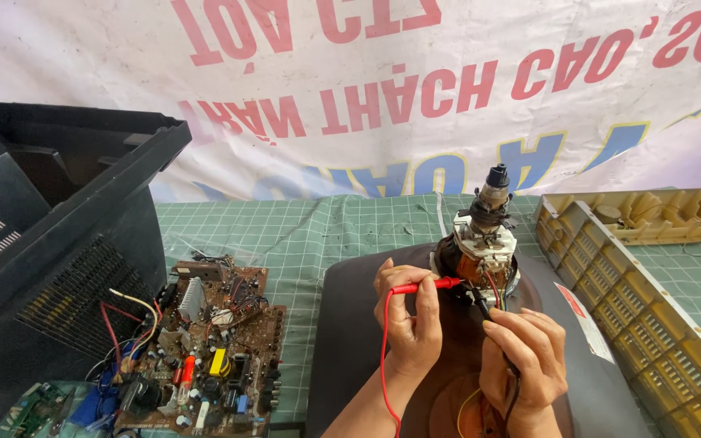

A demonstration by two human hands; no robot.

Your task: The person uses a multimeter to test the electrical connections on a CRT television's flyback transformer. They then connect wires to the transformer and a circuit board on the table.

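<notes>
A dark picture tube (350, 324) lies face down on the green checked cloth, its neck (490, 203) with copper yoke coil (472, 264) pointing up. My left hand (411, 320) pinches a red test probe (425, 285), whose tip touches the yoke's left side. A red lead (383, 357) runs down from it. My right hand (525, 361) holds a black test probe (480, 298) against the wires at the yoke's base, with a black lead trailing down.
A brown circuit board (212, 349) with coloured wires lies at the left beside a black plastic rear housing (50, 235). A beige plastic casing (642, 276) lies at the right. A printed banner (367, 89) hangs behind.
</notes>
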